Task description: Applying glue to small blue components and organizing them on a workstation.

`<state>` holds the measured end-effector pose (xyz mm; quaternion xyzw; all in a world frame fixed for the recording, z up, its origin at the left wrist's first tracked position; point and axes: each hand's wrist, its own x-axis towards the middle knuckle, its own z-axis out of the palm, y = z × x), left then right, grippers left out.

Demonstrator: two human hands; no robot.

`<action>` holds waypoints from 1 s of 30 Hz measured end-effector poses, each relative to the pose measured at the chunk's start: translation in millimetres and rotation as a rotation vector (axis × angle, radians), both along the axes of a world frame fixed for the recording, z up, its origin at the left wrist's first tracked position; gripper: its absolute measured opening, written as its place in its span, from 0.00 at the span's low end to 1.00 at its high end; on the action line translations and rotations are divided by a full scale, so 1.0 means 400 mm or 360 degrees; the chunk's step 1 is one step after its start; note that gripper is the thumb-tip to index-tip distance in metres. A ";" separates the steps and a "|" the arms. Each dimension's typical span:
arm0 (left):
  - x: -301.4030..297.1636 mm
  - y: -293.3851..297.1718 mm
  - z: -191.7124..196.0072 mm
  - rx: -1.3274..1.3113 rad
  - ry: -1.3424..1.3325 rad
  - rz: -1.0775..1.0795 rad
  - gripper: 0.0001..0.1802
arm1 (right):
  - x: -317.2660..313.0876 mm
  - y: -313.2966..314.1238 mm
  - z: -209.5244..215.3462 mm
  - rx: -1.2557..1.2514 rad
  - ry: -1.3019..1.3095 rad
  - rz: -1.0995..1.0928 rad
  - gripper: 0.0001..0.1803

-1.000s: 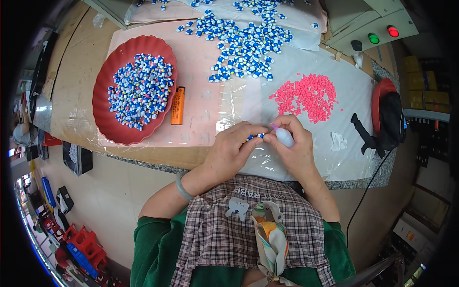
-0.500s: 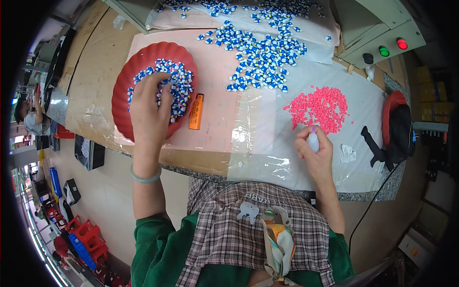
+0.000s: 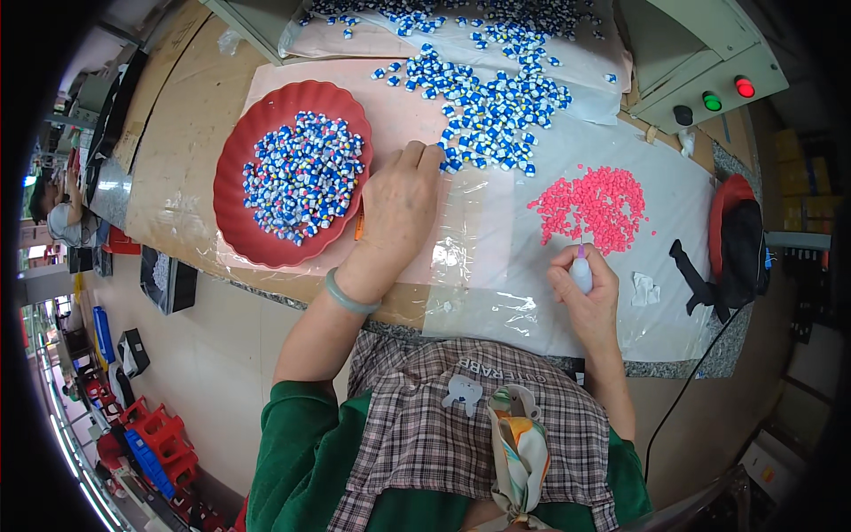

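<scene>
Having left the red scalloped dish point(image 3: 232, 133) of finished blue-and-white pieces, now reaching the left hand point(image 3: 399, 208) forward, fingertips point(image 3: 429, 156) touching the near edge of the loose blue-and-white pile point(image 3: 483, 97) on the clear plastic sheet point(image 3: 496, 257); fingers extended and close together, not yet closed on a piece; suggesting one drop-off done and another pick beginning. Keeping the right hand point(image 3: 587, 293) near the table edge below the pink pellets point(image 3: 596, 202), curled around a small white bottle-like tool point(image 3: 581, 271), barely shifted from half a second ago.
</scene>
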<state>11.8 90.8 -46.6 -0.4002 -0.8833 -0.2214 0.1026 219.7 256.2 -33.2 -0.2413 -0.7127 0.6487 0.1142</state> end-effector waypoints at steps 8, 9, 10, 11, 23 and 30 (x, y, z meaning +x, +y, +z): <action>0.068 -0.024 0.035 0.0791 -0.1047 -0.0060 0.11 | 0.008 0.021 -0.014 -0.0159 0.0177 0.0054 0.12; 0.079 -0.035 0.044 0.0961 -0.1696 -0.0189 0.11 | 0.006 0.020 0.001 -0.0327 0.0219 0.0046 0.13; 0.089 -0.042 0.048 0.1113 -0.2350 -0.0324 0.12 | 0.004 0.019 0.013 -0.0494 0.0262 0.0036 0.14; 0.100 -0.043 0.041 0.1159 -0.2453 -0.0396 0.10 | -0.001 0.018 0.020 -0.0491 0.0255 0.0031 0.14; 0.168 -0.030 0.024 0.1231 -0.2788 -0.0502 0.11 | -0.006 0.021 0.030 -0.0353 0.0484 -0.0255 0.16; 0.192 -0.021 0.024 0.1284 -0.2463 -0.0503 0.11 | 0.003 0.011 0.061 0.0068 0.0498 -0.0268 0.22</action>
